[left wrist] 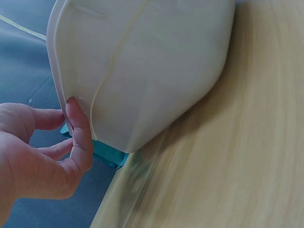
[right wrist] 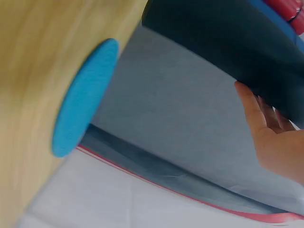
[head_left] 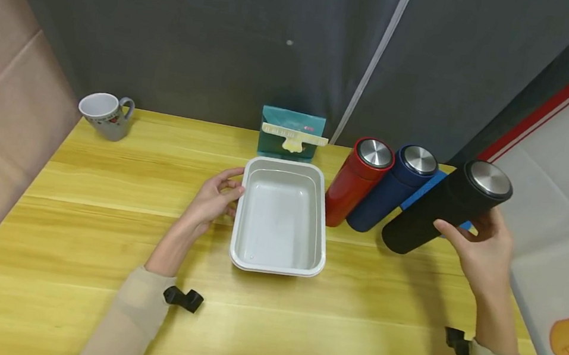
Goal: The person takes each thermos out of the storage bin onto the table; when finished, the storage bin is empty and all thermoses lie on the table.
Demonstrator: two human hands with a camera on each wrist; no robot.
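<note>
A pale grey rectangular tub (head_left: 281, 219) sits mid-table, with only its bare inside showing in the head view. My left hand (head_left: 214, 195) pinches its left rim; the left wrist view shows a finger against the tub's outer wall (left wrist: 152, 61). At the right, my right hand (head_left: 486, 246) grips a black thermos (head_left: 437, 209) with a steel-topped lid. Whether its base touches the table I cannot tell. Beside it stand a blue thermos (head_left: 390, 191) and a red thermos (head_left: 356, 184), the red one nearest the tub.
Behind the black thermos lies a flat, round blue pad (right wrist: 85, 99). A teal packet (head_left: 292, 120) with a cream clip (head_left: 294, 138) stands behind the tub. At the back left is a grey mug (head_left: 110, 124). A dark curtain (head_left: 201, 34) closes off the rear edge.
</note>
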